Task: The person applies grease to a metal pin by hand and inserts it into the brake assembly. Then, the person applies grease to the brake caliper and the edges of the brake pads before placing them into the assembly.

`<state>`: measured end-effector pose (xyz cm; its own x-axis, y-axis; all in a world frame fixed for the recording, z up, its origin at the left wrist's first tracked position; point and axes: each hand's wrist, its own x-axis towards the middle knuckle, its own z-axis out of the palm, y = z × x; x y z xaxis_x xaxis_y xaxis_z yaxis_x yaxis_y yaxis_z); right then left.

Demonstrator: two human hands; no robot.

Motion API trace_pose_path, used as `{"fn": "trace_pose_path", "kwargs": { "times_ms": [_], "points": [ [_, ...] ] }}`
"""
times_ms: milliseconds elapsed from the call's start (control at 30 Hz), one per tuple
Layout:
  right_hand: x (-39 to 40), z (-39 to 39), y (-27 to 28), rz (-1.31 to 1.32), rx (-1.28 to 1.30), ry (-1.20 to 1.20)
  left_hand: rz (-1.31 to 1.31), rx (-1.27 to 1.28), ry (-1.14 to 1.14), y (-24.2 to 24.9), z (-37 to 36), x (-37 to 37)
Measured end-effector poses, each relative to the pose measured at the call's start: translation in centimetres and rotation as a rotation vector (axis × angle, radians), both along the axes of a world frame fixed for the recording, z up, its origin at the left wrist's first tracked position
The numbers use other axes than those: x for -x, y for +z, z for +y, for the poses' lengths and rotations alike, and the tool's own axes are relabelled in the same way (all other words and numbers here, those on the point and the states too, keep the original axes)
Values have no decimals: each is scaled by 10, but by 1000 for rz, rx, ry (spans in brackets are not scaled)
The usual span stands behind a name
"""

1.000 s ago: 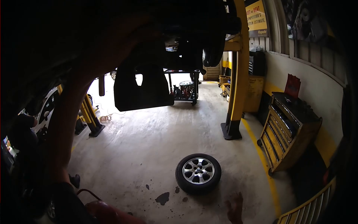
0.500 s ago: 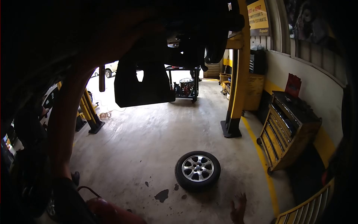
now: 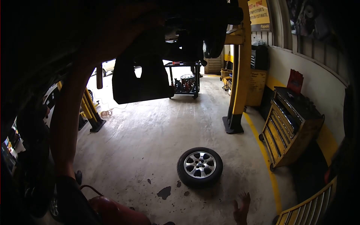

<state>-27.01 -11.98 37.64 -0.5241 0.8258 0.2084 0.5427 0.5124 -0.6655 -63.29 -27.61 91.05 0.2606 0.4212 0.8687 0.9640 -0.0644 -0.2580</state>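
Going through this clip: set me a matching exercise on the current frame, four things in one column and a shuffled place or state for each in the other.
Things:
1. Wheel
2. Right hand
3. Tool chest
4. Sign

Places or states:
A. Open, holding nothing
B. Up high, with printed lettering
C. Standing on casters, with drawers
D. Lying on its side on the floor

Right pairs: 1-D, 2-A, 3-C, 4-B

Head-worn view, forward and down
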Motion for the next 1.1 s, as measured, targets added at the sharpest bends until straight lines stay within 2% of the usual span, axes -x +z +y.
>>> {"fn": "trace_pose_path", "kwargs": {
  "times_ms": [67,133,200,267,400,467,700,833,1000,1100],
  "points": [
    [-5,10,-39,308,-403,119,24,8,-8,2,2,2],
    [-4,10,-42,318,-397,124,37,16,-11,1,3,0],
    [6,1,-15,333,-389,128,-305,79,-60,1,1,-8],
    [10,-7,18,84,22,-24,-304,78,-55,2,-1,-7],
    [5,5,-16,8,-106,12,-302,71,-50,3,-1,-6],
    [3,9,-33,236,-433,116,-303,78,-47,2,0,-6],
    [-3,-1,-18,273,-456,99,-300,99,-46,4,5,-14],
    [-3,-7,-18,251,-425,51,-205,-54,-28,-7,7,-12],
    [1,-13,-17,257,-385,82,21,136,457,-5,-8,-11],
    [0,-11,-29,296,-395,83,164,69,429,-2,-7,5]
  ]
}}
